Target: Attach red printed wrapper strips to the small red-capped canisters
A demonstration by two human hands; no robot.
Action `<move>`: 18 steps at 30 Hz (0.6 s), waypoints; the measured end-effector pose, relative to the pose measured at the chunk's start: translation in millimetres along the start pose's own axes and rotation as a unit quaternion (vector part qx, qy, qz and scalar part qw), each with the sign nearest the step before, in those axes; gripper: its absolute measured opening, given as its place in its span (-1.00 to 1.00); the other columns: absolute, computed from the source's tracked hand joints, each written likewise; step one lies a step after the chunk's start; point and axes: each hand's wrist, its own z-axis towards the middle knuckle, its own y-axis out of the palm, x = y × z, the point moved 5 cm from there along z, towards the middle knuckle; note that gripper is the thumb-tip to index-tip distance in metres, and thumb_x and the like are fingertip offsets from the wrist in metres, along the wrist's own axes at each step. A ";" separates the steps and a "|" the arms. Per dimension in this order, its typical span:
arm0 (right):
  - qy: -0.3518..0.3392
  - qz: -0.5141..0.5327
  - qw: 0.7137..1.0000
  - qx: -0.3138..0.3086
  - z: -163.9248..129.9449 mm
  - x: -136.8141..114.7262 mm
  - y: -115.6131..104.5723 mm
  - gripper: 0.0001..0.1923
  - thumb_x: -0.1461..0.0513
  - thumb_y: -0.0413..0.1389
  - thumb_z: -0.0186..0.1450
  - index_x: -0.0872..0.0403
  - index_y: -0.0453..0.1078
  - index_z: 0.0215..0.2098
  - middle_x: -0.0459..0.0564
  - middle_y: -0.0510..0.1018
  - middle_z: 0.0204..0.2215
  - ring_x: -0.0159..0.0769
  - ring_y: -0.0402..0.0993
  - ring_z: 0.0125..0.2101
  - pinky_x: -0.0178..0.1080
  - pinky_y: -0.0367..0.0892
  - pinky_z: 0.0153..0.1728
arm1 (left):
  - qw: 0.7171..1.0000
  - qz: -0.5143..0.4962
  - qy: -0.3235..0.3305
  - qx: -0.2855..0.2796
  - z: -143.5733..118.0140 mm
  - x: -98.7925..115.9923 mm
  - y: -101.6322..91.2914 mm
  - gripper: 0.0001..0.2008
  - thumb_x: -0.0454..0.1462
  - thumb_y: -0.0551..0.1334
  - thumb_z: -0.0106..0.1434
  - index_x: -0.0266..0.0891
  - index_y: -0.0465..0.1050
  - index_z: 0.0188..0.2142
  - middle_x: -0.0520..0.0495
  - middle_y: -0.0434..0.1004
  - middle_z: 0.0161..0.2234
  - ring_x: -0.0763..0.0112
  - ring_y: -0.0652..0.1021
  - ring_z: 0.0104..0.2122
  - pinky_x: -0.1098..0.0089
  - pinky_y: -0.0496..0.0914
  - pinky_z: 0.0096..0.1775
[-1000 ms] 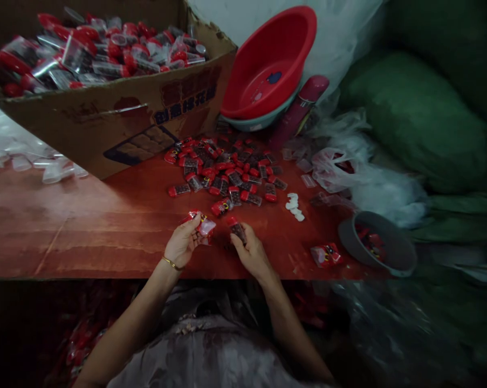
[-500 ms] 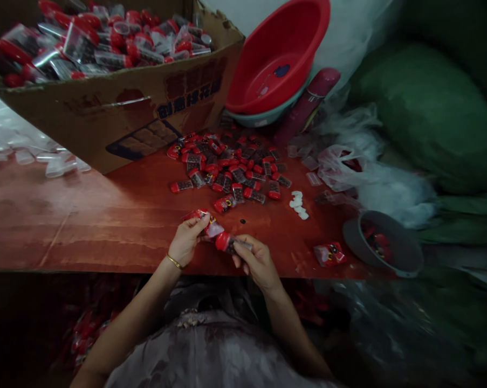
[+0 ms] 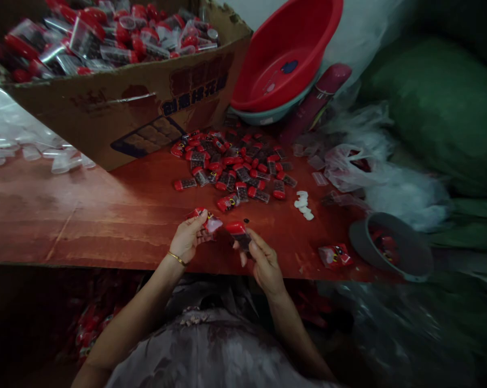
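1. While a heap of red-capped vials (image 3: 235, 170) lies spread on the red-brown table (image 3: 85, 215), the head camera shows the person's right hand (image 3: 263, 264) gripping one red-capped vial (image 3: 239, 233) by its clear body, cap pointing up and away. Half a second ago that vial lay sideways with its cap towards the left hand; now it stands turned and slightly apart.

2. At the table's near edge, the left hand (image 3: 189, 240) pinches a small red-printed sachet (image 3: 208, 221) between thumb and fingertips. It has kept that hold through all three pictures, barely shifting.

3. By the look of it, the two pieces have just been brought close and are now being lined up again, so vial and sachet are not yet joined.

4. A tiny dark speck (image 3: 246, 220) sits on the wood just beyond the vial; what it is cannot be made out.

5. Behind, a cardboard box (image 3: 146, 102) brims with more vials, its left side cut off by the frame. A red basin (image 3: 287, 59) leans against pale sheeting.

6. To the right, a grey bowl (image 3: 391, 248) holds red items too dark to identify, with another sachet (image 3: 334, 255) lying beside it. White discs (image 3: 303, 206) cluster near the heap.

7. Much of the right edge is blurred; the green sacks (image 3: 433, 108) show no detail, and whatever lies below the table is lost in shadow.
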 end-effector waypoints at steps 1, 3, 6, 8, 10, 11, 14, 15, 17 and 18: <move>-0.030 -0.041 0.999 -0.011 -1.2 -4.1 -0.6 -0.62 0.08 -0.06 0.31 -0.02 0.31 0.05 -0.04 0.51 -0.33 -0.43 0.33 -0.56 -0.28 0.33 -0.46 | 1.000 0.000 -0.007 -0.001 -0.7 -0.2 0.3 -0.64 -0.10 0.43 -0.14 -0.32 0.46 -0.45 -0.05 0.55 -0.54 0.48 0.49 -0.60 0.49 0.35 -0.54; -0.093 -0.136 0.986 -0.036 -3.1 -15.1 0.3 -0.64 0.12 -0.04 0.31 -0.05 0.32 0.06 0.00 0.49 -0.20 -0.34 0.42 -0.35 -0.21 0.36 -0.27 | 1.000 -0.004 -0.013 0.004 -2.0 0.1 0.9 -0.65 -0.11 0.43 -0.14 -0.31 0.46 -0.46 -0.04 0.55 -0.55 0.48 0.49 -0.61 0.48 0.36 -0.53; -0.174 -0.245 0.952 -0.060 -3.9 -30.1 4.8 -0.64 0.19 -0.01 0.29 -0.02 0.34 0.05 0.05 0.43 -0.13 -0.25 0.39 -0.14 -0.17 0.34 -0.13 | 1.000 -0.014 -0.006 0.001 -3.4 0.9 3.0 -0.66 -0.12 0.45 -0.17 -0.30 0.45 -0.50 0.00 0.52 -0.59 0.48 0.48 -0.61 0.46 0.38 -0.51; -0.210 -0.281 0.934 -0.065 -3.4 -34.5 7.4 -0.61 0.23 -0.01 0.29 -0.01 0.31 0.08 0.06 0.40 -0.15 -0.26 0.39 -0.15 -0.18 0.35 -0.13 | 1.000 -0.014 0.005 -0.002 -3.9 1.6 4.1 -0.65 -0.12 0.46 -0.21 -0.30 0.45 -0.50 0.01 0.51 -0.59 0.49 0.48 -0.61 0.46 0.39 -0.51; -0.234 -0.302 0.922 -0.068 -2.8 -34.3 9.3 -0.58 0.27 0.00 0.28 -0.03 0.28 0.11 0.06 0.37 -0.16 -0.27 0.38 -0.16 -0.19 0.36 -0.15 | 1.000 -0.005 0.017 0.003 -4.3 2.2 3.8 -0.62 -0.12 0.47 -0.25 -0.32 0.45 -0.51 0.02 0.50 -0.59 0.52 0.46 -0.63 0.47 0.37 -0.53; -0.242 -0.309 0.917 -0.071 -2.6 -33.0 10.0 -0.57 0.29 0.01 0.27 -0.03 0.27 0.12 0.06 0.36 -0.15 -0.27 0.37 -0.16 -0.19 0.36 -0.15 | 1.000 -0.001 0.021 0.006 -4.5 2.4 3.5 -0.60 -0.11 0.47 -0.27 -0.32 0.45 -0.51 0.02 0.49 -0.59 0.53 0.45 -0.64 0.49 0.36 -0.54; -0.257 -0.321 0.909 -0.067 -1.5 -28.3 11.1 -0.55 0.31 0.03 0.26 -0.04 0.27 0.12 0.06 0.33 -0.15 -0.27 0.35 -0.15 -0.19 0.37 -0.15 | 0.999 0.009 0.035 0.006 -5.4 2.3 4.0 -0.58 -0.09 0.47 -0.30 -0.33 0.44 -0.54 0.05 0.47 -0.62 0.58 0.42 -0.67 0.52 0.34 -0.56; -0.259 -0.325 0.908 -0.058 -0.9 -27.0 11.0 -0.55 0.31 0.04 0.25 -0.04 0.28 0.11 0.06 0.33 -0.15 -0.27 0.35 -0.15 -0.18 0.37 -0.15 | 0.999 0.009 0.042 0.002 -5.9 2.1 4.9 -0.58 -0.09 0.47 -0.30 -0.32 0.44 -0.53 0.05 0.47 -0.62 0.59 0.42 -0.67 0.53 0.34 -0.56; -0.260 -0.328 0.907 -0.039 0.9 -25.1 10.7 -0.57 0.30 0.04 0.26 -0.04 0.30 0.10 0.06 0.33 -0.15 -0.26 0.35 -0.15 -0.17 0.37 -0.14 | 0.998 0.004 0.055 -0.006 -7.0 1.3 7.1 -0.58 -0.09 0.47 -0.28 -0.32 0.46 -0.50 0.04 0.49 -0.59 0.58 0.44 -0.64 0.53 0.35 -0.54; -0.260 -0.328 0.908 -0.033 1.8 -24.4 10.8 -0.58 0.30 0.03 0.26 -0.04 0.31 0.09 0.06 0.33 -0.15 -0.27 0.36 -0.15 -0.17 0.37 -0.14 | 0.998 -0.002 0.061 -0.009 -7.7 0.7 8.4 -0.58 -0.09 0.47 -0.27 -0.31 0.47 -0.48 0.03 0.51 -0.57 0.57 0.45 -0.62 0.53 0.35 -0.52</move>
